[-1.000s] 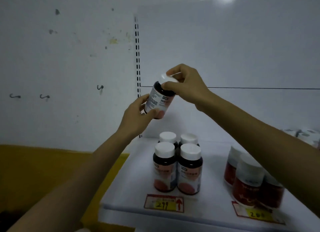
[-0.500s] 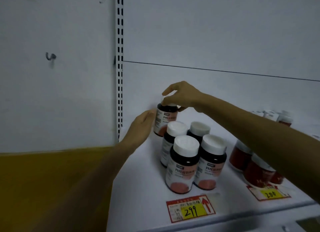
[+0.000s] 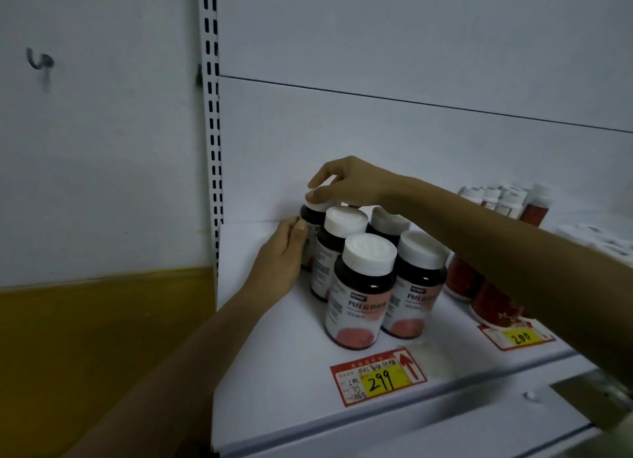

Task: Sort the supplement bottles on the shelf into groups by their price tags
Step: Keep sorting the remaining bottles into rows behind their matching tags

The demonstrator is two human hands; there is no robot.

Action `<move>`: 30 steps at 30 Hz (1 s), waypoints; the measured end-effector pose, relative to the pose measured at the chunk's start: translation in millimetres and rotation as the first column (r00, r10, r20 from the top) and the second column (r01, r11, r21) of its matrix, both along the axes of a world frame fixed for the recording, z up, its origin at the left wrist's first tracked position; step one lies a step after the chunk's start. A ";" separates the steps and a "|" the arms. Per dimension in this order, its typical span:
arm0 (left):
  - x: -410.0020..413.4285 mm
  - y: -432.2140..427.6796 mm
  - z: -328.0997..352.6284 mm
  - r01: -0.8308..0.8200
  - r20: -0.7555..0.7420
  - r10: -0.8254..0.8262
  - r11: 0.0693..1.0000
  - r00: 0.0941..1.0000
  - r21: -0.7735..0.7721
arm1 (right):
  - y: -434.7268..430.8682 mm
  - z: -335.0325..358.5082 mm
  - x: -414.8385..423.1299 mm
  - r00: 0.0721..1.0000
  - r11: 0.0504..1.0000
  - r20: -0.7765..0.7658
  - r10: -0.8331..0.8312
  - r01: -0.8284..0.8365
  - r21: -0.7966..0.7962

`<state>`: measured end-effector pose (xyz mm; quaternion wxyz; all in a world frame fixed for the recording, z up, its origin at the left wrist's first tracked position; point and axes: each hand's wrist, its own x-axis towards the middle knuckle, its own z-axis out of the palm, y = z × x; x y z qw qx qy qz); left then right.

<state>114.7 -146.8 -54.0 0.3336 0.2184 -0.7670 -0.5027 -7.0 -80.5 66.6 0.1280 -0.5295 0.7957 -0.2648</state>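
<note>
A dark supplement bottle (image 3: 310, 217) with a white cap stands at the back left of a cluster of like bottles (image 3: 363, 286) on the white shelf (image 3: 274, 372). My right hand (image 3: 346, 185) pinches its cap from above. My left hand (image 3: 282, 259) rests against its left side. A red and yellow price tag reading 299 (image 3: 378, 377) lies in front of this cluster. To the right, red-labelled bottles (image 3: 486, 296) stand behind a tag reading 200 (image 3: 519, 336), partly hidden by my right forearm.
More white-capped bottles (image 3: 503, 200) stand at the back right of the shelf. A slotted upright (image 3: 210, 115) runs up the shelf's left edge, beside a white and yellow wall (image 3: 102, 303). A metal fitting (image 3: 603, 392) sits at the shelf's front right.
The bottle came down from mid-air to the shelf behind the 299 cluster, with both hands still on it. My view has shifted closer and to the left.
</note>
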 end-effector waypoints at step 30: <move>-23.0 68.8 122.8 -0.114 0.017 0.153 0.802 0.988 -0.586 | 137.2 38.3 -16.3 0.934 0.988 -0.346 -0.084 0.032 -0.153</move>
